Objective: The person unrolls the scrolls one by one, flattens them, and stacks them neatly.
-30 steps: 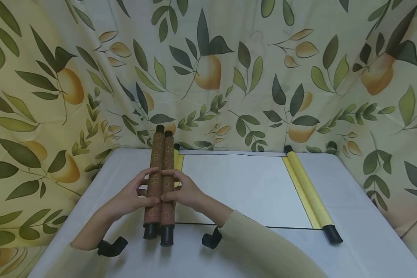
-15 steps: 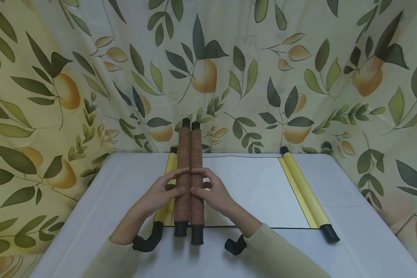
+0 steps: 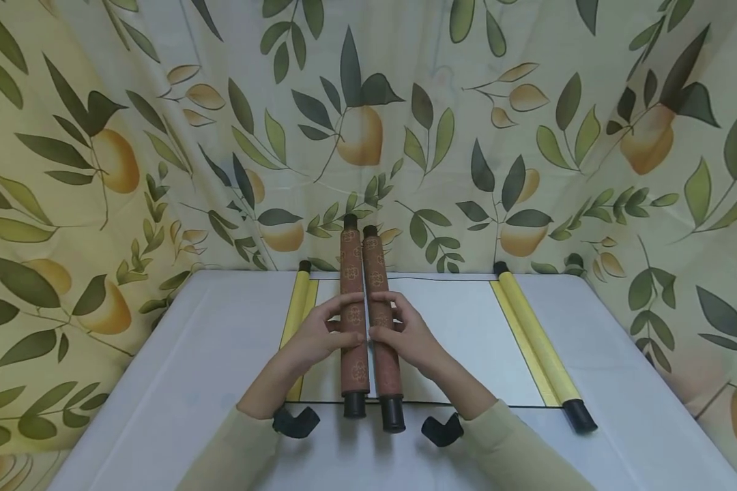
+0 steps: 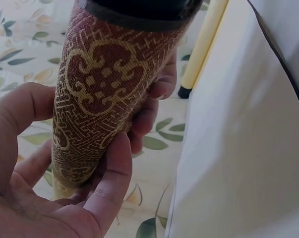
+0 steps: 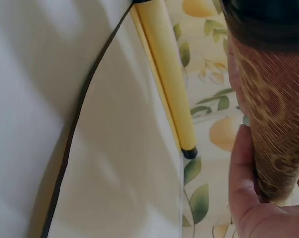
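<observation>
Shifted toward 3 o'clock: left brown roll point(image 3: 352, 273) and right brown roll point(image 3: 377, 273), now slightly parted over the white sheet point(image 3: 454, 341). I have left hand point(image 3: 314, 338) and right hand point(image 3: 414, 339) each curled around 1; separating them has, I judge, begun.

Narrow gap between brown rollers point(image 3: 354, 316)
</observation>
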